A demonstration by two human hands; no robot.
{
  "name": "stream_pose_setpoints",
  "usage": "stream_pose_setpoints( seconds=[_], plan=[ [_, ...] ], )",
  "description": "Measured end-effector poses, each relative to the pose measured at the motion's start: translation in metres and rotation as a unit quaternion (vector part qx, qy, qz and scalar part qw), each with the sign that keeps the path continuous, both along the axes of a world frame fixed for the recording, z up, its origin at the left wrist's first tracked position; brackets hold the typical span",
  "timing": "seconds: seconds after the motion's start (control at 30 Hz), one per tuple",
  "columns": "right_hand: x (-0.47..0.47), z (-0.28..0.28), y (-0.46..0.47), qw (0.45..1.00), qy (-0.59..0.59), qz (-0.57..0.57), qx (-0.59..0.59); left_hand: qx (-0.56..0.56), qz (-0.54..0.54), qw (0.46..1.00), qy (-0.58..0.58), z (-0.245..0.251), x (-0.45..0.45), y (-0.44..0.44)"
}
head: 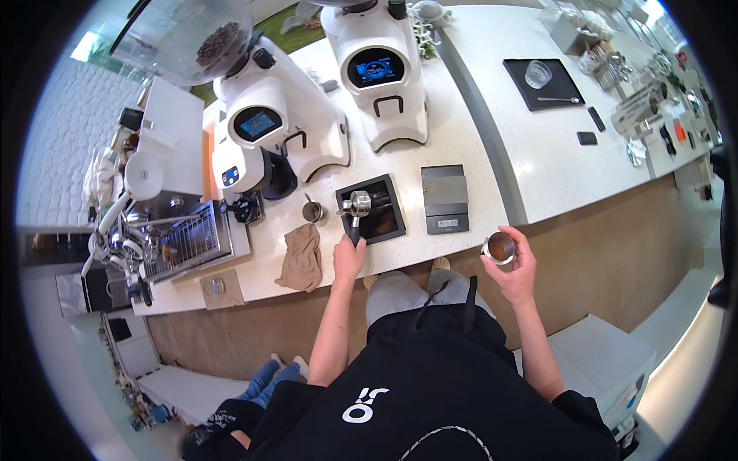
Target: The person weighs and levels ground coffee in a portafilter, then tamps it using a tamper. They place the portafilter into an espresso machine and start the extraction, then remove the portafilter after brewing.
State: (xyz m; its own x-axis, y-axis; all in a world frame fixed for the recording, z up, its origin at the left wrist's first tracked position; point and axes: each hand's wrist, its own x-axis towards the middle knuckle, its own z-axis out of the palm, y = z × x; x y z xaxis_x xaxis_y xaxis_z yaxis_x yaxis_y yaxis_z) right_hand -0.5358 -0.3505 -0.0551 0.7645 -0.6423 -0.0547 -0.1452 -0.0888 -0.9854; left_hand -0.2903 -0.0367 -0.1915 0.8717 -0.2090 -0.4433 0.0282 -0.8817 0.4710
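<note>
My left hand [348, 259] grips the black handle of a portafilter [360, 203], whose metal head is over a black square tray [398, 223] on the counter. My right hand [516, 271] holds a metal dosing cup [499, 248] just off the counter's front edge, with brown ground coffee visible inside. Between the hands lies a flat grey and black scale [446, 201] with a small display. Left of the tray stands a small metal cup [312, 211] with a utensil in it, and a crumpled brown cloth [301, 257] lies near the edge.
Two white coffee grinders [398, 109] [311, 124] stand behind. An espresso machine [190, 236] is at the left, beside a black tamper [245, 210]. On the right counter, a black tray [545, 95] holds a glass [538, 75] and spoon. Another person [230, 420] is at the lower left.
</note>
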Motion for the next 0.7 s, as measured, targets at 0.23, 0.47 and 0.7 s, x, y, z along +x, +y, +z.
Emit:
stream_pose_setpoints(
  seconds=[0.23,0.47,0.7],
  plan=[
    [0.043,0.012,-0.003,0.984,-0.065,0.115,0.123,-0.613,0.323,0.478,0.54,0.027,-0.025,0.035],
    [0.105,0.009,0.058,0.949,-0.087,0.22,0.209,-0.214,0.118,0.969,0.021,0.114,-0.077,0.045],
    [0.123,0.008,0.117,0.94,-0.072,0.245,0.226,-0.611,0.192,0.618,0.456,0.142,-0.056,0.068]
  ],
)
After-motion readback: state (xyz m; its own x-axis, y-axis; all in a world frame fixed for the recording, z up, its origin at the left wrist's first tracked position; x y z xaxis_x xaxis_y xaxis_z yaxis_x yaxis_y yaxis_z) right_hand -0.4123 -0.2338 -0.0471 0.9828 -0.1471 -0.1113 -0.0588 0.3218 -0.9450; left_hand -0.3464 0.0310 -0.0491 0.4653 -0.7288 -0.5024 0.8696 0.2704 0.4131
